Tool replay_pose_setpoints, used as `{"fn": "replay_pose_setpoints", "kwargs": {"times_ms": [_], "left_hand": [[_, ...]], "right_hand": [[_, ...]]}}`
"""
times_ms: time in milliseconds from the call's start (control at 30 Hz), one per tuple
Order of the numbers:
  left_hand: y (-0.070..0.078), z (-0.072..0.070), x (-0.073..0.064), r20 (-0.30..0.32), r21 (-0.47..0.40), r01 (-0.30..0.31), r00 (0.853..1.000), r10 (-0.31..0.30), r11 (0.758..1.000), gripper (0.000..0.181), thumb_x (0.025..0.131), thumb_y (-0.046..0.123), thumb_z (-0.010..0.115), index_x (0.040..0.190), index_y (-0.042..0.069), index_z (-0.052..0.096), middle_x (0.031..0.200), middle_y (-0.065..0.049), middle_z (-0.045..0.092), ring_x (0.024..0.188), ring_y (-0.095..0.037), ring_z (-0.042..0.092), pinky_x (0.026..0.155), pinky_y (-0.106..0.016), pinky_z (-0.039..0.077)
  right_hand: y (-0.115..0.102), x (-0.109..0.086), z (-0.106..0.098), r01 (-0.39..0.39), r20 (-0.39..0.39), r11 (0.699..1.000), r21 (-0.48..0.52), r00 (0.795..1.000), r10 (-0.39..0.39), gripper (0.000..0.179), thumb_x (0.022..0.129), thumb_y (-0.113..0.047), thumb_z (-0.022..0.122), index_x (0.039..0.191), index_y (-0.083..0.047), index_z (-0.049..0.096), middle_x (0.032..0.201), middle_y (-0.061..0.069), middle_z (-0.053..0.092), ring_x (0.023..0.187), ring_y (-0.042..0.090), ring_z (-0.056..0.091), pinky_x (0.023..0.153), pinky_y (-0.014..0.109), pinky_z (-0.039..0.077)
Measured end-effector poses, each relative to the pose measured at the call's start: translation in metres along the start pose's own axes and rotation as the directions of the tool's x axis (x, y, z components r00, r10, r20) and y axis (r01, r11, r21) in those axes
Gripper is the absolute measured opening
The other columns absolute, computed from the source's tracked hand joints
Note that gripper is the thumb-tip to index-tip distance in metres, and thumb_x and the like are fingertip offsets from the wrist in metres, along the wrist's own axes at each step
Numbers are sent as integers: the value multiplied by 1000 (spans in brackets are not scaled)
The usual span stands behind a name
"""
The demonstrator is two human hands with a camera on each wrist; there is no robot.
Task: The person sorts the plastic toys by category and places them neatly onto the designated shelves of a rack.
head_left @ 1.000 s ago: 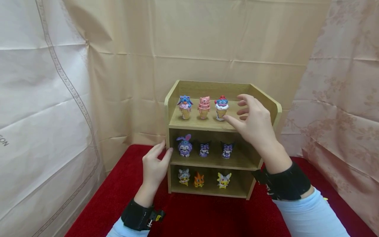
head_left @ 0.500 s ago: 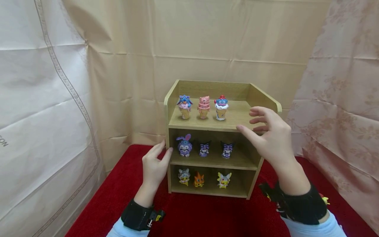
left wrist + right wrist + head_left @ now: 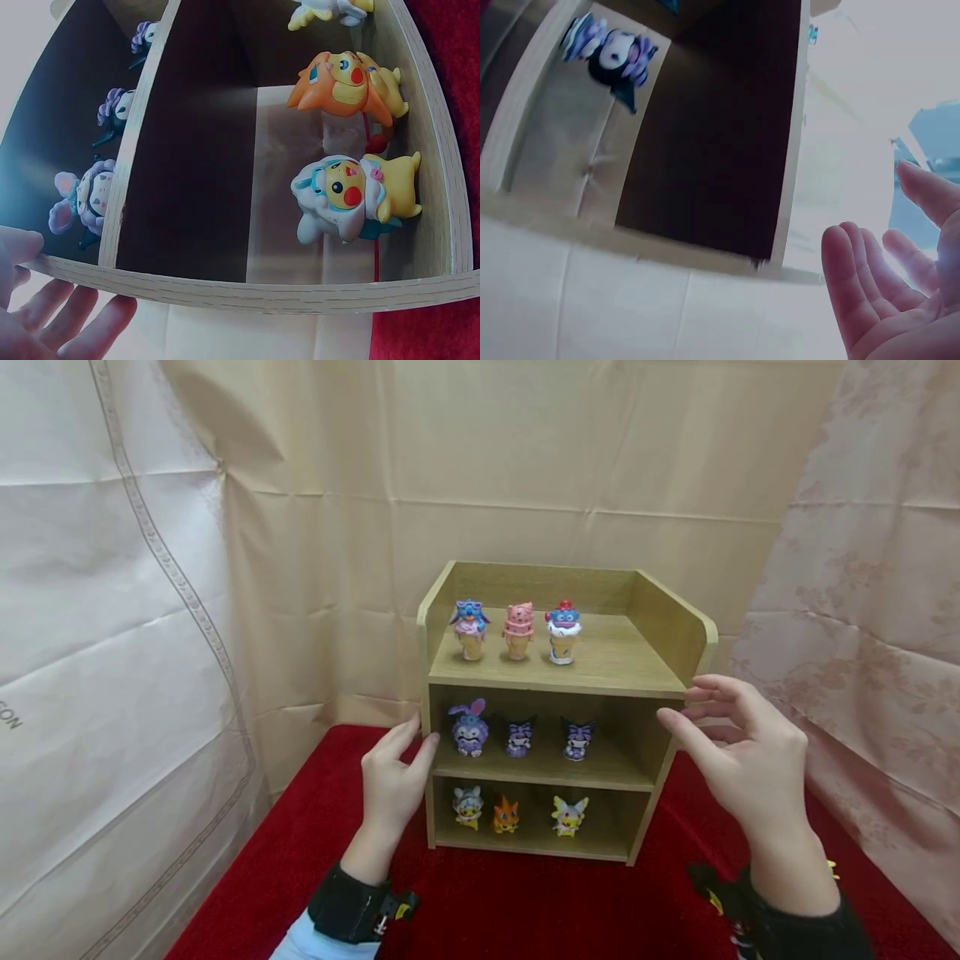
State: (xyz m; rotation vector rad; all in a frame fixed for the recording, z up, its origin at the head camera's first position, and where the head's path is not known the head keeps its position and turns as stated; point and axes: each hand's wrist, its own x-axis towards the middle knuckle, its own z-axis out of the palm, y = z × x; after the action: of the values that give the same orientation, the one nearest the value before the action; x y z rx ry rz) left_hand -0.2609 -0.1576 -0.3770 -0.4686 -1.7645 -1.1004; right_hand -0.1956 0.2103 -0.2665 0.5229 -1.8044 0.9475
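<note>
A small wooden display shelf (image 3: 540,683) with three levels stands on a red cloth. My left hand (image 3: 393,781) holds its left side panel, thumb at the front edge and fingers along the outside. My right hand (image 3: 750,768) is beside the right panel with nothing in it, fingers loosely bent and thumb apart. On the top level stand three ice-cream-cone figurines: blue (image 3: 470,631), pink (image 3: 517,632) and blue with a red top (image 3: 562,633). Three purple figurines, one a bunny (image 3: 469,729), fill the middle. Below are an orange figurine (image 3: 506,816) and two yellow-and-white ones, one farther right (image 3: 569,817).
A red cloth (image 3: 525,910) covers the table. Beige fabric (image 3: 525,460) hangs behind the shelf, with white fabric (image 3: 112,652) on the left and patterned pink fabric (image 3: 885,610) on the right. A small yellow item (image 3: 832,867) shows behind the right wrist.
My right hand has drawn back from beside the red-topped cone figurine, moving right and down to the shelf's right side. My left hand stays on the left panel.
</note>
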Motion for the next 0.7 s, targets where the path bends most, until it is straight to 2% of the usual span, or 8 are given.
{"fn": "replay_pose_setpoints", "kwargs": {"times_ms": [133, 300, 433, 600, 700], "left_hand": [[0, 0, 0, -5, 3, -4, 1000, 4, 1000, 40, 88, 3, 80, 127, -2, 70, 118, -14, 73, 106, -27, 71, 87, -35, 58], [0, -1, 0, -23, -6, -21, 1000, 20, 1000, 41, 87, 2, 80, 127, -2, 69, 118, -15, 73, 106, -27, 71, 84, -41, 58], [0, -1, -1, -23, -19, -19, 1000, 19, 1000, 41, 88, 1, 80, 127, -2, 69, 118, -15, 72, 106, -27, 71, 83, -42, 58], [0, 0, 0, -21, -14, -14, 1000, 14, 1000, 40, 88, 1, 79, 127, -2, 69, 118, -15, 72, 106, -27, 71, 84, -41, 58], [0, 0, 0, -19, -12, -13, 1000, 13, 1000, 40, 87, 0, 79, 126, -3, 69, 118, -16, 72, 106, -28, 71, 84, -41, 58]], "right_hand": [[7, -7, -14, -27, -24, 1000, -8, 999, 27, 49, 69, 12, 88, 114, 4, 72, 99, 1, 74, 81, -3, 68, 71, 7, 51], [20, -14, -30, -169, -32, 982, -83, 985, 167, 48, 74, 5, 88, 119, -1, 71, 100, -12, 71, 84, -5, 67, 73, 6, 50], [34, -19, -41, -298, -62, 937, -181, 955, 291, 46, 79, -8, 88, 122, -7, 71, 98, -25, 66, 81, -11, 63, 72, 3, 46], [55, -21, -53, -406, -96, 878, -254, 914, 395, 43, 84, -21, 86, 124, -10, 71, 92, -32, 62, 69, -16, 59, 59, 4, 44], [69, -22, -60, -476, -88, 835, -276, 878, 471, 46, 87, -28, 83, 126, -9, 69, 88, -36, 59, 61, -16, 58, 52, 7, 45]]}}
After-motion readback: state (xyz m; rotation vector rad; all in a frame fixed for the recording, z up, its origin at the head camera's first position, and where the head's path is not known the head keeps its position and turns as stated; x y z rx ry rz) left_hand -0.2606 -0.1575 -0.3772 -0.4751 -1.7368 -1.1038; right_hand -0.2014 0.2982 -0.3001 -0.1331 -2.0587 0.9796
